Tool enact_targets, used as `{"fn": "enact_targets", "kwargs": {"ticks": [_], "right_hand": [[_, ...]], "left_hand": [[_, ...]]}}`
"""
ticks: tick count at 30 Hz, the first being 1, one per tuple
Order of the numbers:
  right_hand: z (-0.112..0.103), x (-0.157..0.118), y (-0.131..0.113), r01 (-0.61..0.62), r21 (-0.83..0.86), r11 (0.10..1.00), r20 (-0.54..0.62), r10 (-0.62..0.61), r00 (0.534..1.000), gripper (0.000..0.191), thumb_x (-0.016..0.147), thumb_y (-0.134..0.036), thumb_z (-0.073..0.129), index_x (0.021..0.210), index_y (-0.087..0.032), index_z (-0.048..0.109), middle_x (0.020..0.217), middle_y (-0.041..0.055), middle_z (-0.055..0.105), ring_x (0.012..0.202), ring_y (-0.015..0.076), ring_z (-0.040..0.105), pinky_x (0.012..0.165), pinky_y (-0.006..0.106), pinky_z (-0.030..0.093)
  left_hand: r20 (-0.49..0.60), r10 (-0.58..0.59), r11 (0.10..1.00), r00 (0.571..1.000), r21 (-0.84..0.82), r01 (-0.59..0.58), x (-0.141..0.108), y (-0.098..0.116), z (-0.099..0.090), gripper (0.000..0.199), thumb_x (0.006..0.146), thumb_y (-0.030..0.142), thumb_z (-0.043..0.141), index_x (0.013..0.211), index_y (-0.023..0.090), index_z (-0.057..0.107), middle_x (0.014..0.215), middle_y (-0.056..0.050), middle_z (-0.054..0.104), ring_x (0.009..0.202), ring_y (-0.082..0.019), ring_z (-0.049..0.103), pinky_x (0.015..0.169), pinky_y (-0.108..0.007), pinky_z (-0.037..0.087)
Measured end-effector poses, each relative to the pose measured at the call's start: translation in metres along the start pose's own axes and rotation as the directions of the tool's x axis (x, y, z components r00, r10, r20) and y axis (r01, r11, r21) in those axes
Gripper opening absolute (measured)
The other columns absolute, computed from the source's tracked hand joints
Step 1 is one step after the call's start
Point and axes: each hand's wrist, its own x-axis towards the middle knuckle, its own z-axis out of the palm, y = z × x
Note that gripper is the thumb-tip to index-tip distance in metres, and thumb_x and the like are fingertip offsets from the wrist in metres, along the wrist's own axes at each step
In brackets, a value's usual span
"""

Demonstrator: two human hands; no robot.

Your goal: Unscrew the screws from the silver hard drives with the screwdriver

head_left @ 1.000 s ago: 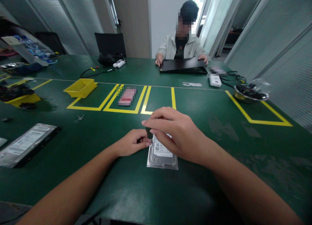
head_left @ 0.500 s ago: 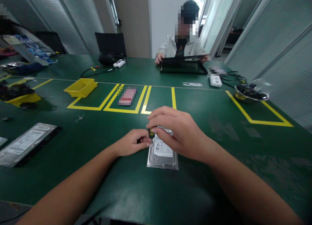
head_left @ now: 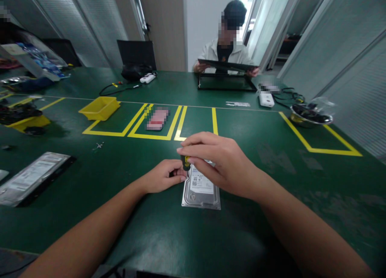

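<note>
A silver hard drive (head_left: 200,193) with a white label lies flat on the green table, its far part covered by my right hand. My right hand (head_left: 218,161) grips a short black and yellow screwdriver (head_left: 186,163) upright at the drive's left edge; its tip is hard to make out. Curled against that same left edge is my left hand (head_left: 165,176), fingers bent and touching the drive near the screwdriver. Whether the left fingers pinch the drive or something small is hidden.
Another hard drive (head_left: 33,175) lies at left, near small screws (head_left: 99,146). Beyond are a yellow bin (head_left: 101,108), a pink phone (head_left: 158,119) and a metal bowl (head_left: 312,116) of parts. A person opposite holds a dark panel (head_left: 227,65) above a black frame (head_left: 226,88).
My right fingers have shifted slightly on the screwdriver, showing more of its handle. My left hand and the drive stay put. Across the table, the person's dark panel is now raised and tilted.
</note>
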Motion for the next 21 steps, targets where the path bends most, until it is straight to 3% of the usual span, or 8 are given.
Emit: {"fn": "enact_targets", "kwargs": {"ticks": [8, 14, 21], "right_hand": [[-0.0026, 0.0003, -0.0022, -0.024, -0.038, 0.999, 0.031, 0.025, 0.999, 0.024, 0.093, -0.011, 0.049, 0.111, -0.014, 0.065, 0.112, 0.0106, 0.064, 0.103, 0.0174, 0.059, 0.087, 0.033, 0.049], [-0.0018, 0.0020, -0.0027, -0.043, -0.045, 0.998, 0.014, 0.044, 0.999, 0.012, 0.093, -0.015, 0.053, 0.091, -0.014, 0.065, 0.101, 0.0078, 0.064, 0.094, 0.0158, 0.059, 0.081, 0.029, 0.048], [-0.0014, 0.0008, -0.0004, 0.028, 0.021, 0.999, -0.008, -0.028, 1.000, 0.020, 0.090, -0.008, 0.051, 0.105, -0.012, 0.064, 0.107, 0.0080, 0.071, 0.103, 0.0172, 0.062, 0.094, 0.034, 0.047]], "left_hand": [[0.017, 0.007, 1.000, 1.000, 0.011, -0.007, 0.0001, 0.0009, -0.0011, 0.022, 0.093, 0.034, 0.056, 0.096, 0.013, 0.062, 0.083, -0.002, 0.062, 0.072, -0.014, 0.056, 0.066, -0.025, 0.044], [-0.001, 0.024, 1.000, 1.000, 0.020, -0.024, 0.0004, 0.0020, -0.0017, 0.018, 0.091, 0.031, 0.059, 0.096, 0.014, 0.063, 0.083, -0.001, 0.060, 0.072, -0.013, 0.055, 0.064, -0.023, 0.044], [0.008, 0.012, 1.000, 1.000, 0.003, -0.012, 0.0004, 0.0009, -0.0010, 0.018, 0.091, 0.031, 0.059, 0.094, 0.014, 0.063, 0.080, -0.001, 0.060, 0.071, -0.012, 0.054, 0.065, -0.024, 0.044]]}}
